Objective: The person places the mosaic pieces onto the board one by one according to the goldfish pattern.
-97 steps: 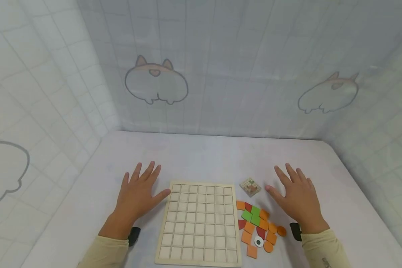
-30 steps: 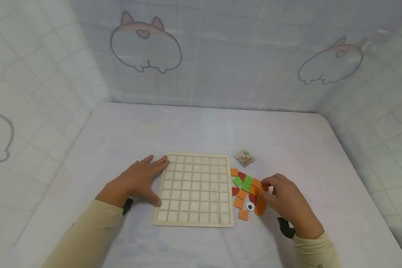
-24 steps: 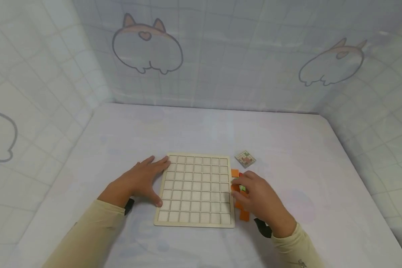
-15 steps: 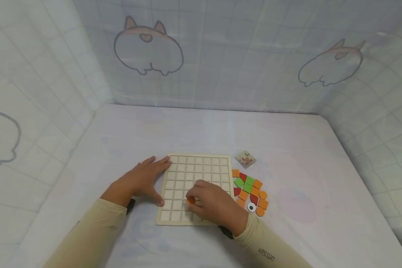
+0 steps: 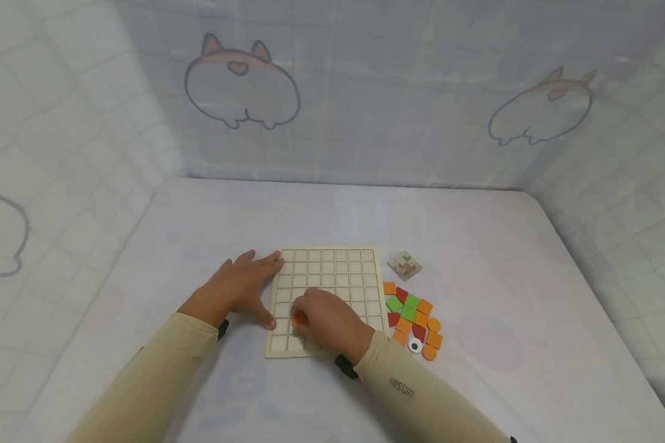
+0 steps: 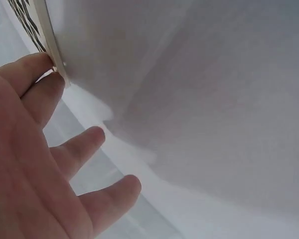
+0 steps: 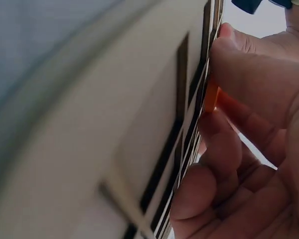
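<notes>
A pale wooden grid board point(image 5: 332, 253) lies on the table in the head view. My left hand point(image 5: 235, 290), fingers spread, touches its left edge with the thumb and fingertips; the left wrist view shows fingertips against the board's side point(image 6: 54, 47). Over the lower left cells, my right hand point(image 5: 332, 323) pinches an orange round piece point(image 5: 299, 319). Seen from the right wrist, that orange piece point(image 7: 211, 96) sits on edge between thumb and fingers, right at the grid surface. Whether it rests in a cell cannot be told. The right hand hides part of the grid.
Right of the board lies a loose group of flat pieces: orange squares point(image 5: 425, 306), orange rounds point(image 5: 429, 352), green pieces point(image 5: 409, 312), red pieces point(image 5: 419, 332) and a white eye piece point(image 5: 415, 345). Behind them is a small pattern card point(image 5: 405, 265). Patterned curtains point(image 5: 366, 111) surround the table.
Both hands were spread apart above the table. My left hand went to the board's edge; my right took the orange round from the pieces and carried it left. The board has slid slightly away.
</notes>
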A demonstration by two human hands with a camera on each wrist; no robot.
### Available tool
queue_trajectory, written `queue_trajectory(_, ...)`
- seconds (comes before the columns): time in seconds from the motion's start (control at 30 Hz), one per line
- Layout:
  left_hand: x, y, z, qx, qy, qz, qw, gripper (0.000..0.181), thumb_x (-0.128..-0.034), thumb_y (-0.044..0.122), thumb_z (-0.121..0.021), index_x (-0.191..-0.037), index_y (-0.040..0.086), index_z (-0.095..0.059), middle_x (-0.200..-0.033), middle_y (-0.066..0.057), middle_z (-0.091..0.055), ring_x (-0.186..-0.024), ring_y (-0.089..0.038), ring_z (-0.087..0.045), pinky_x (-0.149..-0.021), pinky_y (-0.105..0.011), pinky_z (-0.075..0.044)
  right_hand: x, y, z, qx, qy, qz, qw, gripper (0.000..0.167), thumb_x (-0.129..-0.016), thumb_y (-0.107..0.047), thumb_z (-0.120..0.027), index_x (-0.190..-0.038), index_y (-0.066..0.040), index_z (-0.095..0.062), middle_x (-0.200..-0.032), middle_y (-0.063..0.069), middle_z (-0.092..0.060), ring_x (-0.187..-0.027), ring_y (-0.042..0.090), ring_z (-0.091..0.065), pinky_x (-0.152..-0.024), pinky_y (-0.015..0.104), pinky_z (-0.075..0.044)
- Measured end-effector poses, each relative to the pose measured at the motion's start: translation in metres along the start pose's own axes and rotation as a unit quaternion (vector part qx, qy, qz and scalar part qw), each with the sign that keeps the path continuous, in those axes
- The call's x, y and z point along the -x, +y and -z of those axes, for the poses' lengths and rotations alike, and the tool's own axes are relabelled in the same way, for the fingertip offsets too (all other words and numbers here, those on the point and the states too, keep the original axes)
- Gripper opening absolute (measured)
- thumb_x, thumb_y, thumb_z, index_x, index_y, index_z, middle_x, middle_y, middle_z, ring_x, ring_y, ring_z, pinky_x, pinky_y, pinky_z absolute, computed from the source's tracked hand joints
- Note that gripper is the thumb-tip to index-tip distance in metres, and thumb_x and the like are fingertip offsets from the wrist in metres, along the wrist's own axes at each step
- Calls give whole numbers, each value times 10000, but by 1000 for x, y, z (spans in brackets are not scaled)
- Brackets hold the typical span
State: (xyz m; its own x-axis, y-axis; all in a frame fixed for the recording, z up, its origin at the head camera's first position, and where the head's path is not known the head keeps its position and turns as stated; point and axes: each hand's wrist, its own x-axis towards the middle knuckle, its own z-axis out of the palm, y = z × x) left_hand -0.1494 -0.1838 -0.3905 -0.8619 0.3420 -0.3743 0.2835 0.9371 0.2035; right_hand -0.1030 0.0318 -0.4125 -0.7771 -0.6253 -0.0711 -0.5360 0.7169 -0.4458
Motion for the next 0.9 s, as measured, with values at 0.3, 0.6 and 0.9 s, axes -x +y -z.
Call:
queue_trajectory(0.3,-7,-6,-3,29,109,-48,9999,1351,-501,693,-917,-1616,243,-301,-1707,54,-206,-1514,-475,-226,-1097,-700,-374,-3,1,-2,-71,-208,-224,9995,180,-846,-276,-835,-1008,-225,-774,-868,-118,-566,-775,57,-507,-674,169,-438)
queue_trajectory(0.6,-15,-3,1,100,-95,57,9999,1362,-494,663,-937,-1617,231,-298,-1717,44,-166,-1519,-491,-193,-1059,-733,-390,-3,4,-1,-64,-221,-159,9996,208,-886,-240,-801,-1093,-227,-794,-915,-112,-619,-827,59,-528,-713,159,-464)
queue_trajectory(0.9,-15,-7,-4,281,-147,64,9995,1374,-501,640,-946,-1623,209,-280,-1719,21,-160,-1527,-498,-155,-1099,-737,-340,46,27,26,-977,286,-915,9906,426,-930,-243,-735,-1347,-188,-669,-1170,-39,-688,-870,105,-595,-802,262,-546)
